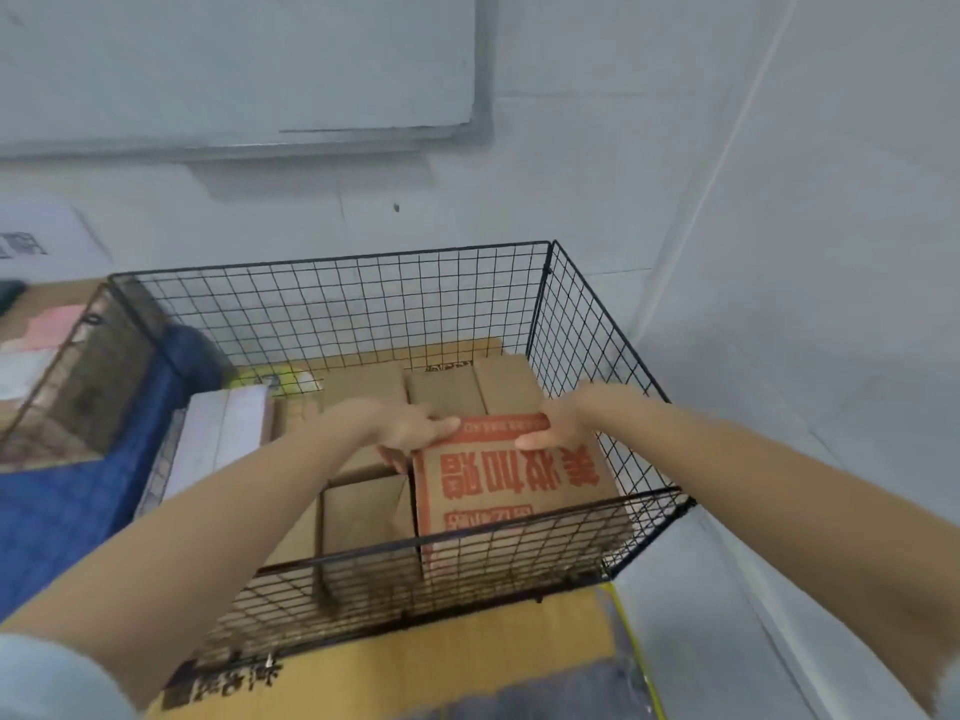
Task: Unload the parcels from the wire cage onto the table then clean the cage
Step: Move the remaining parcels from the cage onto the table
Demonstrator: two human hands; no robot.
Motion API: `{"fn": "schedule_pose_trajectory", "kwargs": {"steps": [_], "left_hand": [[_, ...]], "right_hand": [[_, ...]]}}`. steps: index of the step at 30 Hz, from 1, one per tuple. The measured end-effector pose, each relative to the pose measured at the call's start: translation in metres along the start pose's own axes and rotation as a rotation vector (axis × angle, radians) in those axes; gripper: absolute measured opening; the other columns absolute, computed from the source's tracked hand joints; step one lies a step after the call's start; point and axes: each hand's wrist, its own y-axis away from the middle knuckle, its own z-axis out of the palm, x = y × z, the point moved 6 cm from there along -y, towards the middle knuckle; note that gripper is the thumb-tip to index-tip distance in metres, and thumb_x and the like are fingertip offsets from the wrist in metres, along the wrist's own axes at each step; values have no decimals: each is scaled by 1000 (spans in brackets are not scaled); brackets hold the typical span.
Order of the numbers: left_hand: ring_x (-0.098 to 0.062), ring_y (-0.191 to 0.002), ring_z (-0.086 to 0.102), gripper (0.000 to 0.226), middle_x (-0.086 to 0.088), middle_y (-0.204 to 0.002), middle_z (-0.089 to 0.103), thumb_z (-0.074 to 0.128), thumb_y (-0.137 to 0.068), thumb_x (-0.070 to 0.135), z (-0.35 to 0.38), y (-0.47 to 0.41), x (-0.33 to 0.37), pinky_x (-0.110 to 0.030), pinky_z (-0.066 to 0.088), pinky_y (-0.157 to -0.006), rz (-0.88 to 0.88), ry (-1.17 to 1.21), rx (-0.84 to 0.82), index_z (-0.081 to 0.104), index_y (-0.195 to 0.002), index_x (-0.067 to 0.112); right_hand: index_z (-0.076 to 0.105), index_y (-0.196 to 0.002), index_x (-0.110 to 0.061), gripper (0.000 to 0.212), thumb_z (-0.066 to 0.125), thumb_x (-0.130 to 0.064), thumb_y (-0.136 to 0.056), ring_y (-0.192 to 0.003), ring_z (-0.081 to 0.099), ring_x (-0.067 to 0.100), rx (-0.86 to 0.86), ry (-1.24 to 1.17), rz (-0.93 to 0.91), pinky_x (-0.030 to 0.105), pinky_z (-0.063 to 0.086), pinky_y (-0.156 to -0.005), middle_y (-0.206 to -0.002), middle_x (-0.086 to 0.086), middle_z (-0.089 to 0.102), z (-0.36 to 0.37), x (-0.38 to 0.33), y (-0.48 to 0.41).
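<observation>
A black wire cage [597,324] stands on a flattened cardboard sheet [467,652] in a room corner. Inside it lie several brown cardboard parcels [447,392] packed close together. A brown box with red printed characters [514,485] leans tilted at the cage's front right. My left hand [410,431] grips its upper left corner, thumb on top. My right hand [558,426] grips its upper right edge, thumb lying on the printed face. A white box [223,439] sits at the cage's left side.
A blue-covered surface [78,491] lies left of the cage, with a second wire panel [67,387] and more cardboard behind it. Pale walls close in behind and on the right. A whiteboard [234,70] hangs on the back wall.
</observation>
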Motion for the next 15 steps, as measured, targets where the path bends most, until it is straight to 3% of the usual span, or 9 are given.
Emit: {"fn": "schedule_pose_trajectory", "kwargs": {"steps": [3, 10, 13, 15], "left_hand": [[-21, -100, 63, 45, -4, -112, 62, 35, -99, 46, 2, 2, -5, -29, 54, -85, -27, 86, 64, 39, -129, 13], [-11, -87, 62, 16, 1, -91, 65, 45, -99, 26, -8, 26, -17, -20, 53, -72, -23, 385, 78, 48, -103, 11], [-15, -99, 65, 32, -4, -97, 71, 50, -96, 35, -40, 50, -20, -23, 53, -77, 9, 465, 183, 57, -108, 7], [-19, -96, 67, 44, -7, -98, 71, 46, -95, 47, -63, 68, -21, -28, 55, -79, 20, 529, 294, 60, -107, 7]], "right_hand": [[59, -118, -20, 70, 29, -75, -86, -103, 65, 19, 103, 30, 55, 35, 50, -92, -107, -3, 67, -7, -7, 17], [62, -114, -15, 61, 46, -67, -86, -98, 68, 20, 187, -138, 49, 36, 53, -89, -102, 0, 70, -28, -19, 17], [61, -112, -11, 64, 44, -67, -87, -95, 67, 18, 340, -189, 53, 29, 51, -80, -102, 1, 70, -58, -27, 42], [58, -112, -6, 71, 39, -70, -88, -101, 62, 22, 495, -220, 63, 31, 47, -81, -109, 6, 66, -80, -31, 59]]}}
